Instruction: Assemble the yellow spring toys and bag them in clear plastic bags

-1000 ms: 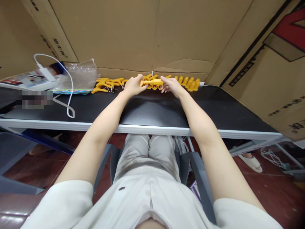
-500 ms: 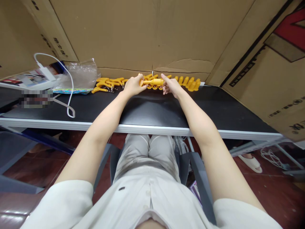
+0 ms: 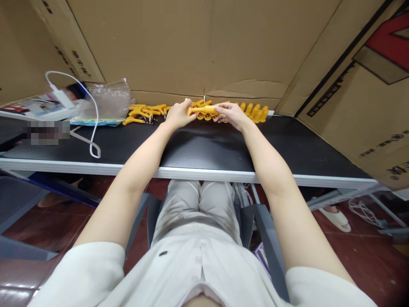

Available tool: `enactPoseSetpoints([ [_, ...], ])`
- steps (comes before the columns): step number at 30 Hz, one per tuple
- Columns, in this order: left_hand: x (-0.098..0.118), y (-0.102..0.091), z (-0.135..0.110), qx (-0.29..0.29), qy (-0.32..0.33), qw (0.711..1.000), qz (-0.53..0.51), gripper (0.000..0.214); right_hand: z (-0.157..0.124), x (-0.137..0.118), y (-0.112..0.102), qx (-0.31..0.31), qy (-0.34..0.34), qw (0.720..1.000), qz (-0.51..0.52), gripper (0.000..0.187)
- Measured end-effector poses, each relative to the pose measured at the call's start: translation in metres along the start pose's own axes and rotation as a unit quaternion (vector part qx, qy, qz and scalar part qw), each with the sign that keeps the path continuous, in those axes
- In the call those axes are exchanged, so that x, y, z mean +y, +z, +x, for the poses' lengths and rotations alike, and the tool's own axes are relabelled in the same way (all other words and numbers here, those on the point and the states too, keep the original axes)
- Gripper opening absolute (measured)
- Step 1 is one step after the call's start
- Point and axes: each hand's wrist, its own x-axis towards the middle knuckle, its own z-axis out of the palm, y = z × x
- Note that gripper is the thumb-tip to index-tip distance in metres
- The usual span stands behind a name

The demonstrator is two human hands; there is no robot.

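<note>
i'm looking down at a black surface (image 3: 204,147) with a pale front edge, boxed in by cardboard walls (image 3: 204,47). nearest, at the bottom of the frame, are the person's lap and the grey chair (image 3: 265,226); a sandal (image 3: 337,217) lies on the red floor at lower right. both arms stretch to the far edge of the surface. the left hand (image 3: 179,114) is clenched round the left end of a yellow plastic piece (image 3: 203,110), held level just above the surface at upper centre. the right hand (image 3: 231,115) has shifted in the last half second: its fingers, raised and spread before, now curl down over the piece's right end and grasp it, so both hands hold the one piece. behind it, more yellow parts lie in a row to the right (image 3: 255,111) and a loose heap to the left (image 3: 143,113). a clear bag (image 3: 107,102) and a white cable (image 3: 92,128) sit at upper left. the right palm hides that end, and the piece's shape is too small to make out.
</note>
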Motion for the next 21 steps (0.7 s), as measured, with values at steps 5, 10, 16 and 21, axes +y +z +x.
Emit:
enactPoseSetpoints([
  [5,0.003,-0.002,-0.001,-0.007,-0.005,1.0,0.004,0.055,-0.001,-0.002,0.003,0.026,0.009,1.0,-0.002,0.041],
  [10,0.007,-0.005,-0.003,-0.013,-0.015,1.0,-0.001,0.056,-0.008,-0.01,0.013,0.044,0.016,0.998,0.032,0.035],
  [16,-0.006,-0.003,0.0,0.061,0.003,0.995,-0.083,0.09,-0.003,-0.017,0.021,0.114,-0.043,0.992,0.036,0.041],
  [21,-0.021,-0.004,0.006,0.12,-0.028,0.989,-0.079,0.076,0.017,-0.017,0.026,0.189,-0.144,0.968,-0.076,0.055],
])
